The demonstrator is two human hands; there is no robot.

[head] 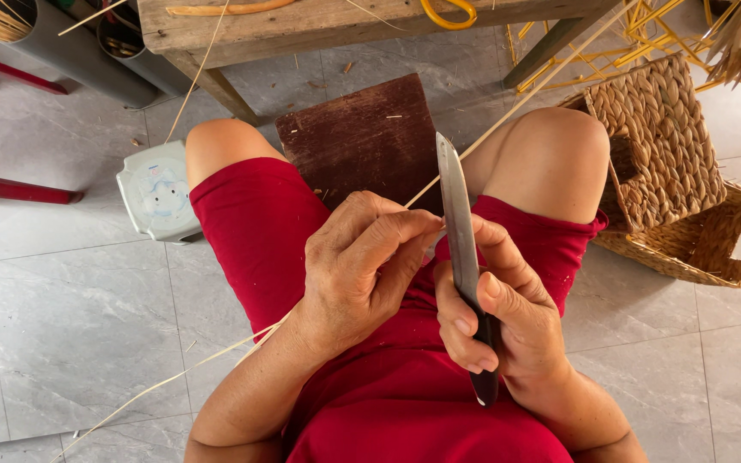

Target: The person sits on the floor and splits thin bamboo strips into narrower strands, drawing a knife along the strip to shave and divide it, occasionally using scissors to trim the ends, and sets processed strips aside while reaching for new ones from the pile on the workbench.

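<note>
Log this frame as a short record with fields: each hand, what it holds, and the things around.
left hand: left hand pinches a thin pale strip between thumb and fingers
right hand: right hand grips a knife by its dark handle, blade pointing away from the body
strip and blade: they meet near the fingertips
lap: red shorts, person seated
floor ahead: dark wooden board between the knees
right side: woven baskets on grey tiles
left side: small pale stool
</note>
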